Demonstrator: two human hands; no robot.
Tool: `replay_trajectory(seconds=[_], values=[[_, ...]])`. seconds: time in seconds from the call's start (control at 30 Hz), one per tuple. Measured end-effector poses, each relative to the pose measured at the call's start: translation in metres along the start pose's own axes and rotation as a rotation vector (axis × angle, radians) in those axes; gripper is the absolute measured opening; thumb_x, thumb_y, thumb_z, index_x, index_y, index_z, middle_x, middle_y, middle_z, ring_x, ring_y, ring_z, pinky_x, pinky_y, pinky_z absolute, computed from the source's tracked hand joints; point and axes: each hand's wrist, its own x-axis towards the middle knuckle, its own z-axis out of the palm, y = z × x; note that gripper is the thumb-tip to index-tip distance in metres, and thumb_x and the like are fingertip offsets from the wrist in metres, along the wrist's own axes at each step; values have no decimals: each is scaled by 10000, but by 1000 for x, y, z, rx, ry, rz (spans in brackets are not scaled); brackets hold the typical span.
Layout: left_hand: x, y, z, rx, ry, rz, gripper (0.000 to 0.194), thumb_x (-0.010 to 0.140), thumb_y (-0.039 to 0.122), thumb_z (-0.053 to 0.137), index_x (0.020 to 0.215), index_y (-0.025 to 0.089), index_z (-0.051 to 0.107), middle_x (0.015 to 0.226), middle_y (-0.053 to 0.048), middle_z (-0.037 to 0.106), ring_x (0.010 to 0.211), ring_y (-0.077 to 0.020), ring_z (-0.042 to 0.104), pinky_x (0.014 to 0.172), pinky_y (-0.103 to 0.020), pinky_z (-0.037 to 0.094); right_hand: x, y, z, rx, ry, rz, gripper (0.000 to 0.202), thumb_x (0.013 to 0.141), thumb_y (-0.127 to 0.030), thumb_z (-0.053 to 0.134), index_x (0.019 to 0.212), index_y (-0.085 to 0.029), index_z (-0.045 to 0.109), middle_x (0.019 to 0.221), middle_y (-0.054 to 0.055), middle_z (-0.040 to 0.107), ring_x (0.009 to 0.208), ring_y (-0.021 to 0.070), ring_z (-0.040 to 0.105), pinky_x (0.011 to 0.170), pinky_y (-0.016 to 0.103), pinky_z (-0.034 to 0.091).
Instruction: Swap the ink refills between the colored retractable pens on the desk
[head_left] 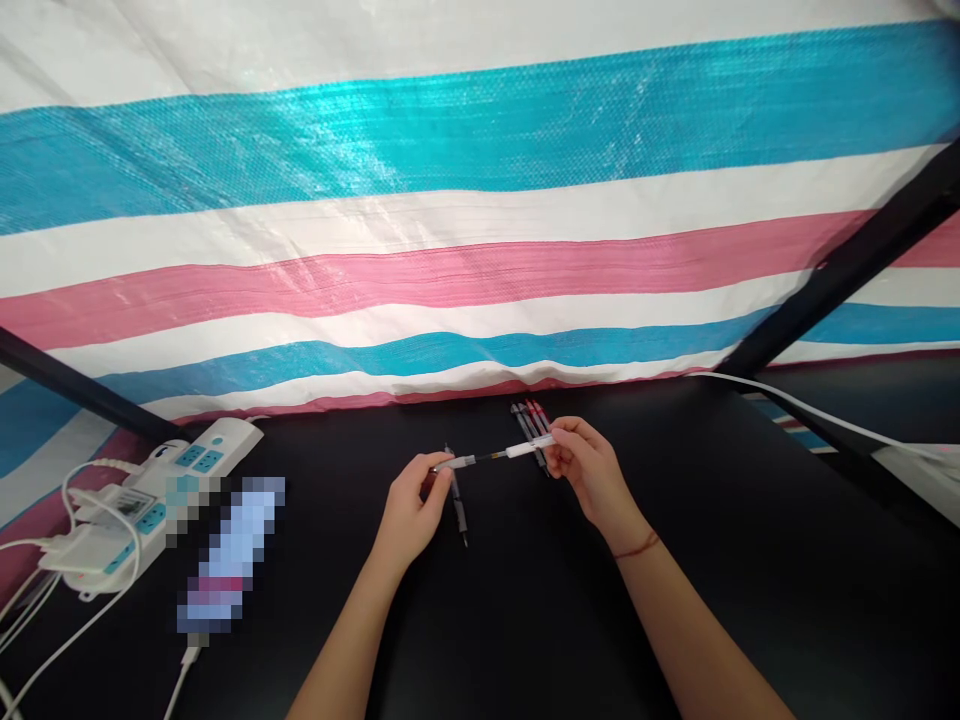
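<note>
Above the black table, my left hand point(414, 502) pinches the grey barrel section point(461, 462) of a pen. My right hand point(592, 468) grips a white pen barrel point(525, 447) between thumb and fingers. The two parts are apart but in line, and a thin dark refill point(491, 456) spans the gap between them. Whichever part the refill is fixed in, I cannot tell. Beneath my left hand lies a grey pen point(460, 512), partly hidden by the fingers. Several pens point(534, 412), some with red parts, lie side by side behind my right hand.
On the left stand a white power strip point(232, 440) with plugs and cables, and a blurred phone point(236, 550) on a charging cable. A striped tarp point(480, 290) hangs behind the black table point(510, 620). Dark frame bars point(847, 255) rise at both sides. A white cable point(817, 408) runs at right.
</note>
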Motion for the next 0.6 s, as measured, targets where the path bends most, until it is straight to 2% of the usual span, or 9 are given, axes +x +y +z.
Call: replay_trajectory(seconds=[0.2, 0.4, 0.6], values=[[-1, -3, 2, -1, -19, 18, 244, 880, 331, 473, 1006, 185, 623, 920, -67, 646, 748, -162, 612, 666, -272, 483, -3, 7, 5, -118, -95, 5, 199, 670, -346, 697, 740, -190, 594, 559, -18, 578, 467, 104, 486, 403, 215, 373], [-1, -3, 3, -8, -17, 25, 236, 870, 323, 487, 994, 183, 630, 897, -60, 646, 706, -154, 609, 654, -273, 484, -5, 13, 6, -202, -176, -45, 177, 720, -356, 671, 780, -199, 614, 603, -11, 597, 487, 105, 498, 427, 223, 395], [-1, 2, 2, 4, -29, 12, 241, 877, 329, 483, 985, 183, 640, 892, -56, 653, 706, -154, 613, 624, -256, 473, -6, 11, 6, -235, -176, -52, 238, 726, -414, 678, 776, -191, 613, 620, 5, 614, 513, 117, 517, 443, 232, 410]])
